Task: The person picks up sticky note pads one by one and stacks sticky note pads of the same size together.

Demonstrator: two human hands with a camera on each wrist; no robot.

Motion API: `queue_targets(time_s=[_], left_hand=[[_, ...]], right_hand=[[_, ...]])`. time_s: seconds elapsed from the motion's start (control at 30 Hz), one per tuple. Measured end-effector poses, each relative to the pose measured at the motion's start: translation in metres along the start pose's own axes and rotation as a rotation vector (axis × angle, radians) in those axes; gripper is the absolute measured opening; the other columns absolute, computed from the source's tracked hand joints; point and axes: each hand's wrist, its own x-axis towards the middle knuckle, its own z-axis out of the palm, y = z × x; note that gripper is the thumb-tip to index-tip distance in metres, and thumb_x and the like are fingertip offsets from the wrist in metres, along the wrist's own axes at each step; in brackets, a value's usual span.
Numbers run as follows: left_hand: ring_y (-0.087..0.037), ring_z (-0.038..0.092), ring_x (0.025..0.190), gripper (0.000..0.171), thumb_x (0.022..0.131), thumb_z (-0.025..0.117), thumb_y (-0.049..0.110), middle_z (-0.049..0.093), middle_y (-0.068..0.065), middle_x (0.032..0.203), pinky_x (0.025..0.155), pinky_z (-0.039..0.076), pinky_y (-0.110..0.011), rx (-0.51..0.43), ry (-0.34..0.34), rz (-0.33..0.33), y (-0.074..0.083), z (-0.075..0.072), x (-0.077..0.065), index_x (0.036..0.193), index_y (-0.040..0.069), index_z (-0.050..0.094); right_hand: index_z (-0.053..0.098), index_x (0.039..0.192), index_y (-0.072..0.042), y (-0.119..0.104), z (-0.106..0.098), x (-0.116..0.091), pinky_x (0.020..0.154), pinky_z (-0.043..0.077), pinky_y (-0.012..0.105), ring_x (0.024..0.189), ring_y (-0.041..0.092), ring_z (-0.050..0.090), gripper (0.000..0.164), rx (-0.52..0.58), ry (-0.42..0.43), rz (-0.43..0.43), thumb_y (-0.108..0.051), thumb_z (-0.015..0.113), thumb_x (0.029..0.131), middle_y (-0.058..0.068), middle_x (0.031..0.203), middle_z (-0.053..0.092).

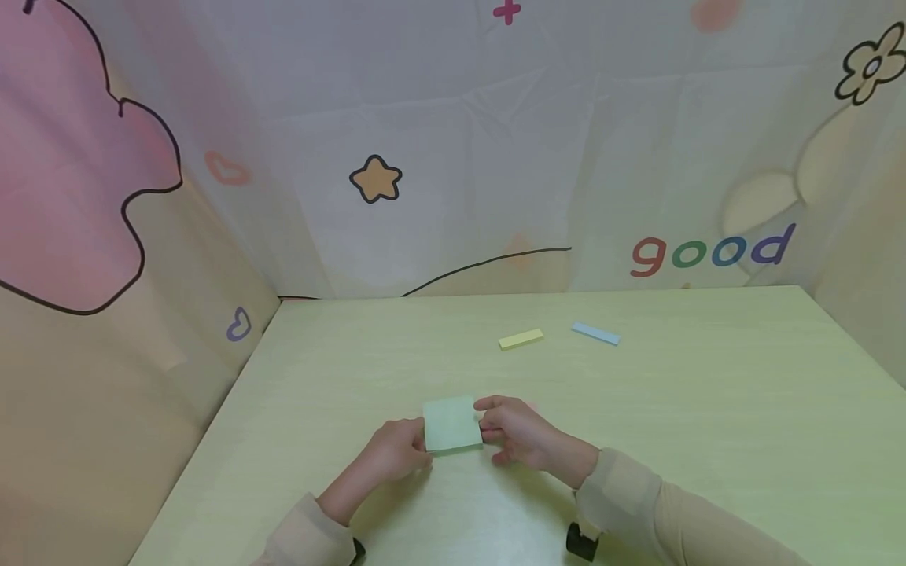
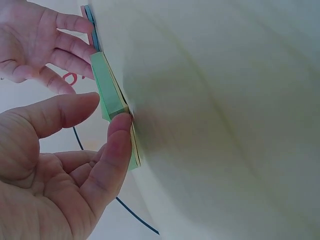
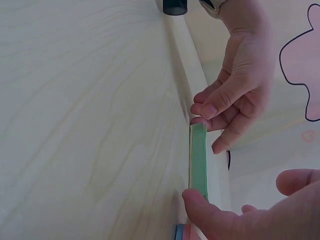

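A square green sticky note pad [image 1: 453, 424] lies near the front middle of the table, with a thin yellowish layer along its lower edge in the left wrist view. My left hand [image 1: 395, 450] holds its left front corner, the index finger at the side and the thumb close to the front. Beside the opposite edge is my right hand [image 1: 520, 431]; its fingers are loosely spread, and a fingertip touches the pad [image 3: 198, 160]. A pink piece [image 1: 532, 407] shows partly behind this hand. Blue [image 2: 92, 27] and pink layers lie together there in the left wrist view.
Farther back on the table [image 1: 354, 346] lie a yellow strip [image 1: 521, 339] and a light blue strip [image 1: 596, 334], apart from each other. Printed cloth [image 1: 453, 196] walls off the back and sides.
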Motion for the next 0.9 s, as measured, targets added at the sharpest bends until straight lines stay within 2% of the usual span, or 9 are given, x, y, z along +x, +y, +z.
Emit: queue_targets(time_s=[0.17, 0.4, 0.73, 0.9], left_hand=[[-0.012, 0.039, 0.053, 0.018, 0.073, 0.065, 0.007, 0.046, 0.0, 0.063, 0.045, 0.031, -0.021, -0.009, 0.014, 0.022, -0.0009, -0.0013, -0.0016, 0.07, 0.006, 0.048], [-0.012, 0.039, 0.053, 0.018, 0.073, 0.065, 0.006, 0.046, 0.0, 0.063, 0.045, 0.031, -0.021, -0.012, 0.02, 0.036, -0.0017, -0.0028, -0.0016, 0.068, 0.006, 0.047], [-0.012, 0.039, 0.053, 0.019, 0.073, 0.065, 0.006, 0.045, -0.001, 0.062, 0.045, 0.031, -0.022, -0.004, 0.028, 0.008, -0.003, -0.0035, 0.0, 0.067, 0.006, 0.047], [-0.012, 0.039, 0.053, 0.019, 0.073, 0.065, 0.006, 0.045, 0.0, 0.061, 0.044, 0.031, -0.021, 0.001, 0.032, -0.001, -0.0048, -0.0034, 0.0012, 0.068, 0.006, 0.047]], right_hand=[[0.038, 0.125, 0.001, 0.0005, -0.0002, 0.0, 0.056, 0.04, 0.03, 0.091, 0.025, 0.049, 0.046, 0.009, -0.003, 0.0, -0.003, 0.042, 0.079, 0.018, 0.113, 0.051], [0.038, 0.125, 0.001, 0.0016, 0.0, -0.0002, 0.055, 0.041, 0.03, 0.093, 0.026, 0.052, 0.045, 0.022, -0.01, -0.005, -0.003, 0.042, 0.079, 0.018, 0.112, 0.052], [0.037, 0.124, 0.003, 0.0013, 0.0023, -0.002, 0.06, 0.045, 0.033, 0.102, 0.03, 0.047, 0.044, 0.064, -0.026, -0.003, -0.003, 0.041, 0.081, 0.018, 0.117, 0.042], [0.038, 0.123, 0.002, 0.0019, 0.0033, -0.0025, 0.061, 0.046, 0.034, 0.099, 0.028, 0.046, 0.044, 0.079, -0.023, -0.005, -0.002, 0.042, 0.08, 0.015, 0.114, 0.042]])
